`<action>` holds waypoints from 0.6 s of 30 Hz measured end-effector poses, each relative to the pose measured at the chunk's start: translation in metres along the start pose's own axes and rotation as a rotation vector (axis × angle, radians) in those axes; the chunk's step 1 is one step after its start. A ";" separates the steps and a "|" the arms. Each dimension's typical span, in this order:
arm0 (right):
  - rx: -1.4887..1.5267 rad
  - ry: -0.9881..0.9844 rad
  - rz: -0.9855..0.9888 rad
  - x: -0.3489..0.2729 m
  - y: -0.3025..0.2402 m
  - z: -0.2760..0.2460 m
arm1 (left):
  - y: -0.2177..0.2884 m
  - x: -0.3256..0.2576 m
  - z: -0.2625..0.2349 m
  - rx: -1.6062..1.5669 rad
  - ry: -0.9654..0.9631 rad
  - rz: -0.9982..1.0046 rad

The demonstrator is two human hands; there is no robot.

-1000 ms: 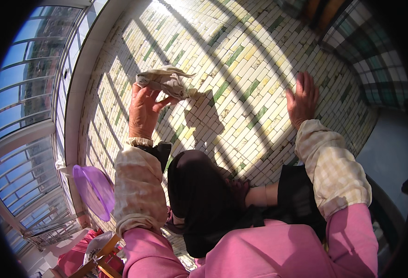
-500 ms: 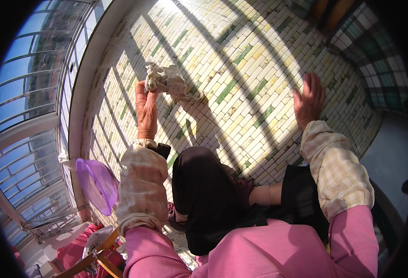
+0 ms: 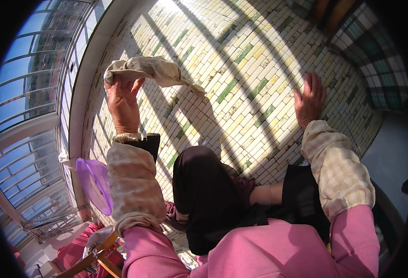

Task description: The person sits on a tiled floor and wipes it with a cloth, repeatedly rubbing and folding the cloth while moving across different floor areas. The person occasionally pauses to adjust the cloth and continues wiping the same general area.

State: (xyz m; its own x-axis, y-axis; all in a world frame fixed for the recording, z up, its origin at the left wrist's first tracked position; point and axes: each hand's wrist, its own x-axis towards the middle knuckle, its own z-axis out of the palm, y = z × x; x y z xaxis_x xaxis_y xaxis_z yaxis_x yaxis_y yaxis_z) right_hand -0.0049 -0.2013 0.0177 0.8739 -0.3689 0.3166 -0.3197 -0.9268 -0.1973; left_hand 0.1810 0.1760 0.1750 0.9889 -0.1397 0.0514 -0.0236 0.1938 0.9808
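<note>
Beige cloth (image 3: 160, 70) is hanging from the left hand (image 3: 124, 109) in the upper left of the frame.
The left fingers are gripping its left end, tips partly hidden, while its right end is trailing over the tiled floor (image 3: 241, 111). Right of centre, the right hand (image 3: 309, 101) is holding nothing, its fingers lying nearly together, its thumb standing apart.

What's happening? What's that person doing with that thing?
The person's left hand holds up one end of a crumpled beige cloth, and the other end trails to the right. The right hand is open and has nothing in it. Behind both hands is a sunlit tiled surface, striped with shadows.
</note>
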 end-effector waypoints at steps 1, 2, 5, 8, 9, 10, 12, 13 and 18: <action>-0.002 -0.004 0.002 0.000 0.000 0.000 | 0.003 0.001 0.000 -0.013 -0.064 0.036; 0.001 0.001 -0.001 0.000 0.000 0.001 | 0.003 0.001 0.001 -0.064 -0.115 0.026; 0.008 0.011 -0.004 0.000 0.000 0.001 | -0.012 -0.008 0.002 -0.232 -0.420 -0.137; 0.004 0.020 0.001 0.000 0.000 0.001 | -0.053 -0.030 0.005 -0.358 -0.518 -0.532; 0.003 0.020 0.004 0.000 -0.001 0.001 | -0.064 -0.039 0.005 -0.157 -0.426 -0.619; -0.010 0.010 0.015 0.000 -0.001 0.001 | -0.070 -0.044 0.001 0.062 -0.348 -0.741; -0.011 0.011 0.021 0.000 -0.001 0.000 | -0.078 -0.047 -0.004 0.295 -0.179 -0.816; -0.015 -0.004 0.027 0.000 -0.001 0.000 | -0.078 -0.046 -0.006 0.344 -0.023 -0.807; 0.008 -0.007 0.024 -0.001 -0.002 0.000 | -0.084 -0.017 0.013 0.620 -0.227 -0.578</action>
State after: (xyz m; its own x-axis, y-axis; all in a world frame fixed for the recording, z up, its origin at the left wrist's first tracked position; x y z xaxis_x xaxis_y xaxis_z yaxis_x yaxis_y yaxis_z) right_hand -0.0050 -0.1993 0.0180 0.8684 -0.3905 0.3056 -0.3377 -0.9170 -0.2122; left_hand 0.1637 0.1491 0.0946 0.8192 -0.2553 -0.5136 0.3312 -0.5205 0.7870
